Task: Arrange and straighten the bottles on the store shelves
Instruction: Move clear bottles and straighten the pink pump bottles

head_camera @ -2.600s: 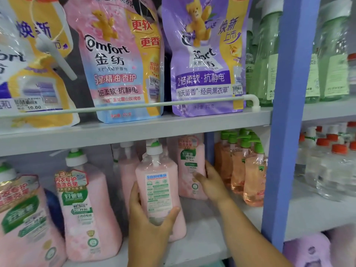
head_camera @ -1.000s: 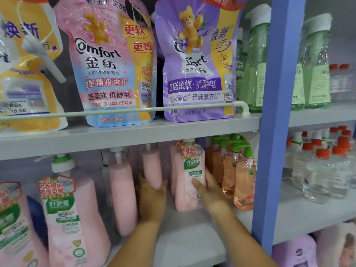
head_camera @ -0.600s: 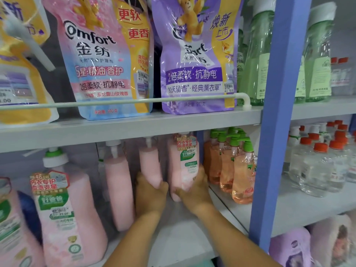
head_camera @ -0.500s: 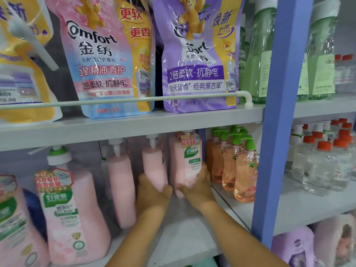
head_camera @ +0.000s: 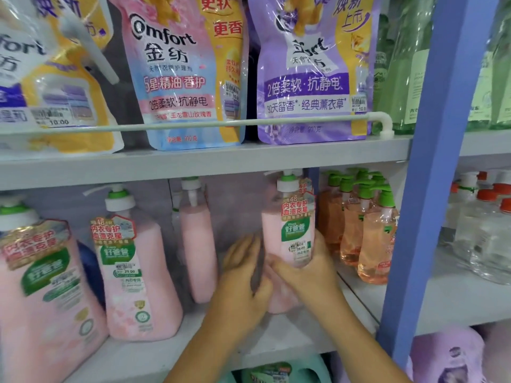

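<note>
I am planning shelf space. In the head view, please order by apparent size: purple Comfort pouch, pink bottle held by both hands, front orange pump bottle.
1. purple Comfort pouch
2. pink bottle
3. front orange pump bottle

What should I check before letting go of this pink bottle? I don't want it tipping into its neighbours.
1. Label faces front: ok, the pink bottle shows its green label.
2. Upright: ok, the pump stands straight above the body.
3. Base flat on the shelf: cannot tell, the hands hide it.
4. Both hands steady it: ok, the right hand grips its front and the left hand is at its left side.
5. Apart from the orange bottles: cannot tell, the right hand covers the gap.
</note>
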The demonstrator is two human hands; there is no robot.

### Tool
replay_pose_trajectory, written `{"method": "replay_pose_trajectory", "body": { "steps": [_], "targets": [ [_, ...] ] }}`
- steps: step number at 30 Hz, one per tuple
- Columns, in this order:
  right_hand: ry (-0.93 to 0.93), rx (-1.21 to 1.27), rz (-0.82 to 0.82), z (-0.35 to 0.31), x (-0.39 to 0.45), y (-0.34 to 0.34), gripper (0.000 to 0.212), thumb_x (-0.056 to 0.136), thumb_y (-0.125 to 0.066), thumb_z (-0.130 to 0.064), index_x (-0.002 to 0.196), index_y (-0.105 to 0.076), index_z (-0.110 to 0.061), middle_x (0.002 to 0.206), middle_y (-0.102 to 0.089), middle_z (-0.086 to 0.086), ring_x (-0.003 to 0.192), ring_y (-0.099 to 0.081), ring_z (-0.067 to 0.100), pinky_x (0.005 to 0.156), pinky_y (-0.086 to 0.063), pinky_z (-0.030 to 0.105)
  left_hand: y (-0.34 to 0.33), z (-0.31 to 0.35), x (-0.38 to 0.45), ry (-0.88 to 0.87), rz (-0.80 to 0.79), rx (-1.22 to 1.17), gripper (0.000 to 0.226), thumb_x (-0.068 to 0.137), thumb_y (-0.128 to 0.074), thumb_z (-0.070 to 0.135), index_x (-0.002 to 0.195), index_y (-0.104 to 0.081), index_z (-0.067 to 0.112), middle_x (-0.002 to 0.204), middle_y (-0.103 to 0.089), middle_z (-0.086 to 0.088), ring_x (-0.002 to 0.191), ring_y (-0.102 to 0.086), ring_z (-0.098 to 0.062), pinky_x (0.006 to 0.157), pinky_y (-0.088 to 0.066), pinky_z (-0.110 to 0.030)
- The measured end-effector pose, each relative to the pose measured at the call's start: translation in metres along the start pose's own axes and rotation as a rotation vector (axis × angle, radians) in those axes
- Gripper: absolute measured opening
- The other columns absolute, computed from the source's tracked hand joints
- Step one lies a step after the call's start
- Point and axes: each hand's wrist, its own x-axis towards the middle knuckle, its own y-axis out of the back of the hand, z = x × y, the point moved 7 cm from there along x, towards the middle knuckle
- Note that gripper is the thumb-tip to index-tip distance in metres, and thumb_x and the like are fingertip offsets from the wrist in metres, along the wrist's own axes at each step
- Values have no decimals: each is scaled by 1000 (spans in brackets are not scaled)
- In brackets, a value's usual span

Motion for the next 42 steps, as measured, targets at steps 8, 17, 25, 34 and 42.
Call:
{"method": "replay_pose_trajectory", "body": {
  "steps": [8,17,25,34,42],
  "targets": [
    [138,-183,241,6,21,18,86,59,-92,-41,128,-54,-7,116,-62,13,104,-62,33,89,-54,51,44,-54,-1,409,552,-64,97,76,-88,19,153,-33,2,151,-41,-25,140,-40,-40,115,-38,-49],
    [137,-146,262,28,29,25,100,65,-95,-36,147,-41,-17,130,-45,5,119,-53,27,97,-46,34,7,-98,37,523,374,-436,55,82,-85,19,119,-44,23,102,-60,8,82,-60,-10,75,-43,-27],
    [11,-212,112,46,23,15,122,49,-96,-36,149,-27,-25,134,-48,5,123,-54,27,100,-53,47,-12,-103,86,385,171,-374,38,95,-70,9,132,-62,10,128,-70,-8,116,-67,-27,103,-53,-42],
    [-20,-281,177,45,25,13,126,40,-92,-54,146,-31,-22,131,-48,5,118,-54,28,95,-54,48,-29,-134,101,477,139,-474,47,102,-61,10,148,-52,21,139,-66,-8,114,-66,-22,79,-52,-16],
    [226,-205,314,-2,-7,27,87,77,-84,-43,145,-36,-21,135,-44,-3,116,-57,26,92,-56,43,61,-32,-7,84,485,-240,45,95,-64,22,138,-59,32,142,-60,16,132,-55,-3,110,-40,-16]
  ]
}}
